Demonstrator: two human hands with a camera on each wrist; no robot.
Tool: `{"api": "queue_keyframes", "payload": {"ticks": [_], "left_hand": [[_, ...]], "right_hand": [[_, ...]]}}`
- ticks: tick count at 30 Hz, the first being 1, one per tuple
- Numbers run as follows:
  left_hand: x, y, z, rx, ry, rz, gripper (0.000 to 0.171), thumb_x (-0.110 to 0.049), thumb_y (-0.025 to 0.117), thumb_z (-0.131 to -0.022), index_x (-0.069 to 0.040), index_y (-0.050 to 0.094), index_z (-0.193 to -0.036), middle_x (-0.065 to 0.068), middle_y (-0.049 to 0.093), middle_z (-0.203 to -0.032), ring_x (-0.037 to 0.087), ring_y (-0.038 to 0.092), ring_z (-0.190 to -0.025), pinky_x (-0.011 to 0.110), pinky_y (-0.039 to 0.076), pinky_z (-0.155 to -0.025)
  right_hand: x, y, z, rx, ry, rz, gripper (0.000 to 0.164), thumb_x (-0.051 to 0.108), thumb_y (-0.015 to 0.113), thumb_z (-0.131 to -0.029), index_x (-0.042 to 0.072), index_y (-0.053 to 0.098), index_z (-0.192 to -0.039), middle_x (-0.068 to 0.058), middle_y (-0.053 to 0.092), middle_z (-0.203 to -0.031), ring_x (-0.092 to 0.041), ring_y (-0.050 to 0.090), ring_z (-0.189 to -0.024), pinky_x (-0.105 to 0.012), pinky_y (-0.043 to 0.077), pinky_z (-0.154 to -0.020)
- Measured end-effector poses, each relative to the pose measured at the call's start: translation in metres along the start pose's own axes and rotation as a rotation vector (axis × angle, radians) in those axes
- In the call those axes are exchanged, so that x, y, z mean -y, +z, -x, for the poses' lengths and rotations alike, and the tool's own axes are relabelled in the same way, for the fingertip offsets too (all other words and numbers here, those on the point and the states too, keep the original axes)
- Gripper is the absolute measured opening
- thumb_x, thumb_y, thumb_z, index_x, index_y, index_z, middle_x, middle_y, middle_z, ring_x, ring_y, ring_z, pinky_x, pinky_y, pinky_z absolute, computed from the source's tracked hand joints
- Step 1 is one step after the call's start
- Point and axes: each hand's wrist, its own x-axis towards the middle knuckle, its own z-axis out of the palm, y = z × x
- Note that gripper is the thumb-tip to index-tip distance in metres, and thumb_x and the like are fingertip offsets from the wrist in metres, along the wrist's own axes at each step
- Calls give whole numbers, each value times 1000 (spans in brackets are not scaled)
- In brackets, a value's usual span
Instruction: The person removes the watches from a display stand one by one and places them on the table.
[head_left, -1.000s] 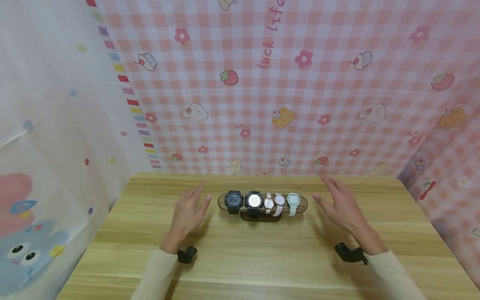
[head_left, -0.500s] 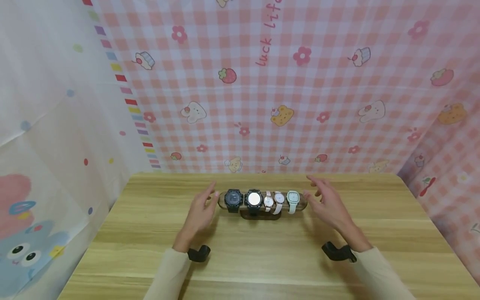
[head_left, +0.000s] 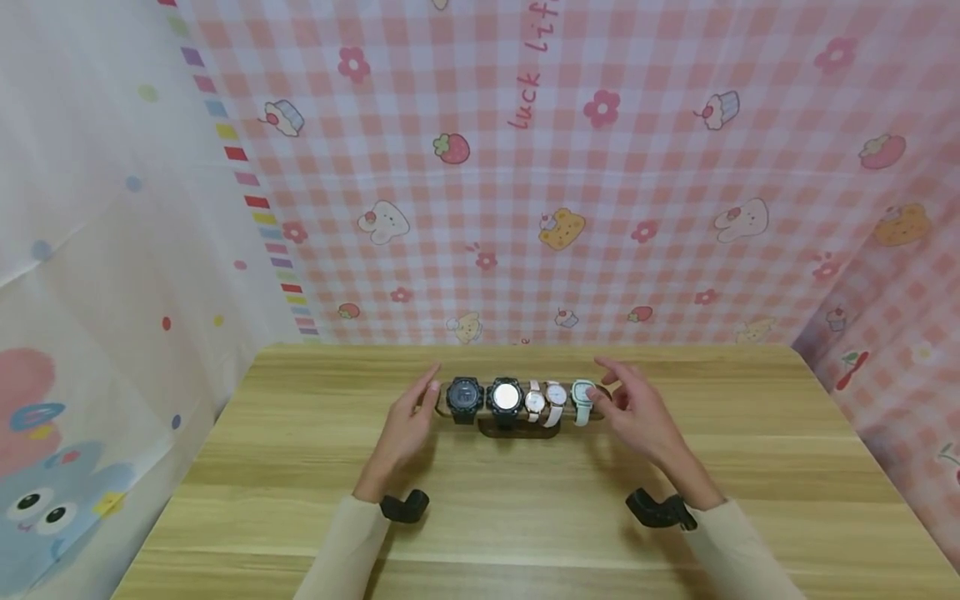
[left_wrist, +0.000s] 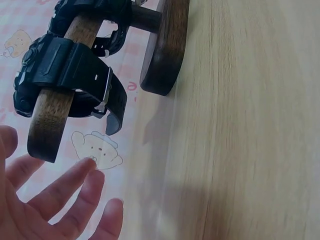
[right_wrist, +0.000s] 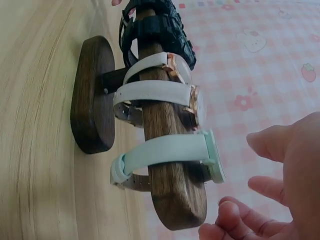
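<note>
A dark wooden watch stand (right_wrist: 92,107) stands on the table, its raised bar carrying several watches. From left to right in the head view come a black digital watch (head_left: 465,396), a black watch with a bright dial (head_left: 506,397), two white-strapped watches with rose-gold cases (head_left: 556,396), and a mint green watch (head_left: 582,415). My left hand (head_left: 405,427) is beside the bar's left end, fingers spread and apart from it in the left wrist view. At the other end, my right hand (head_left: 647,423) hovers by the mint watch, thumb clear of its dial and fingers loosely bent.
The wooden table (head_left: 510,517) reaches back to a pink checked cloth (head_left: 480,208) hanging behind it. White patterned cloth (head_left: 82,317) hangs at the left, more checked cloth at the right. Black camera mounts (head_left: 405,506) sit on both wrists.
Both hands have come inward to the stand, the left moving right and the right moving left. The stand and its watches have stayed in place.
</note>
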Motion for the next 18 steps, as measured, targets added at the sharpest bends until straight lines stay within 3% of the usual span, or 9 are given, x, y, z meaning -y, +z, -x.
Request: {"api": "queue_keyframes", "payload": {"ticks": [7,11,15,18], "left_hand": [[2,3,0,11,4,37,43,-36,40,-108,-20,49,-147,5,45,-152,27,52,-129,49,37,-111],[3,4,1,11,3,55,42,-35,41,-108,-22,51,-146,5,50,-149,25,59,-114,48,39,-109],[4,6,0,7,4,77,42,-35,42,-107,-22,52,-145,5,56,-142,24,64,-94,44,46,-97],[5,7,0,10,-6,104,42,-34,43,-107,-18,53,-145,7,58,-139,26,64,-90,41,48,-90]], "right_hand": [[0,5,0,10,19,-28,51,18,65,-97,3,49,-142,-14,60,-105,-15,53,-73,-25,46,-60],[-1,8,0,19,38,-28,51,18,65,-97,4,48,-143,-13,60,-105,-15,53,-72,-25,46,-60],[-1,9,-1,15,38,-34,51,19,65,-97,5,48,-143,-13,60,-106,-15,52,-72,-26,45,-60],[-1,10,-1,8,31,-38,50,18,66,-97,5,49,-142,-13,59,-104,-15,51,-71,-25,44,-60]]}}
